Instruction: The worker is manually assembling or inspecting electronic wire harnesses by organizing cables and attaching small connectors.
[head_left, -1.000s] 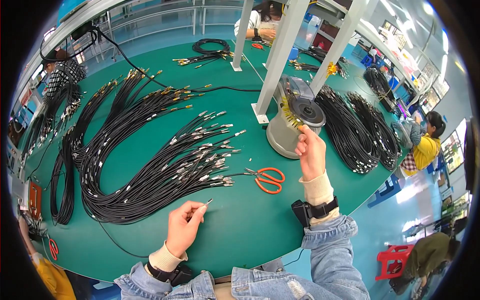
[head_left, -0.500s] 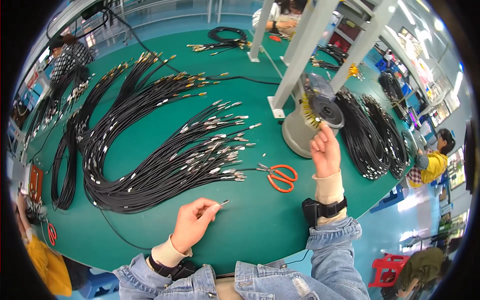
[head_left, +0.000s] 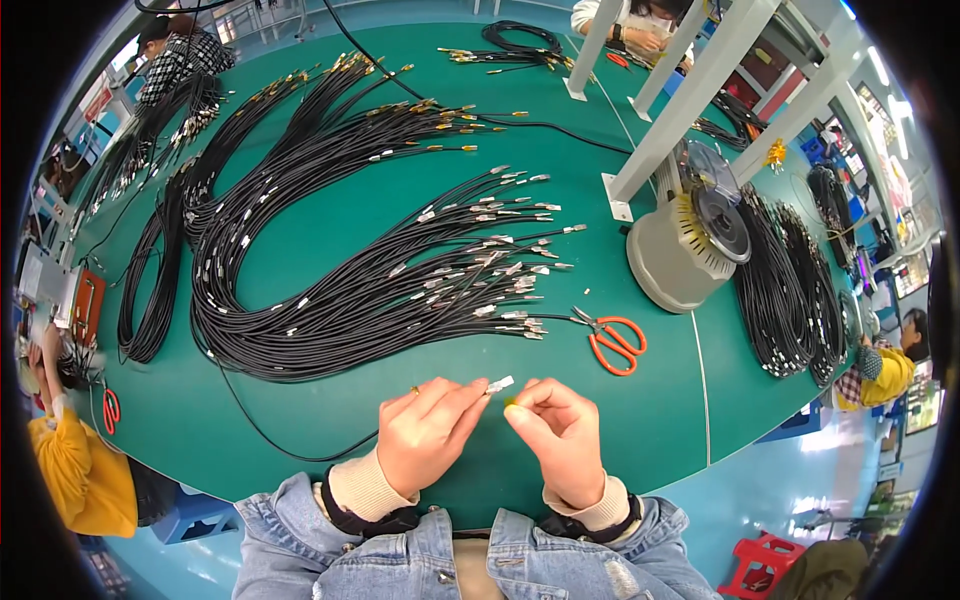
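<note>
Slim pale cable tip (head_left: 501, 384), tiny yellow bit (head_left: 510, 402)

Up on the wearer's head, the left fisheye peers steeply down and forward: jacket (head_left: 410, 560) nearest, at the bottom, hands (head_left: 428, 435) (head_left: 563, 445) close in, low and central, green surface (head_left: 640, 430) filling the middle, floor (head_left: 780, 485) out past it, edges bowing toward that dark round rim!

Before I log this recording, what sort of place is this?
Probably a cable-assembly workshop: bundles of black cables lie on a green worktable, with orange-handled cutters beside one bundle.
</note>
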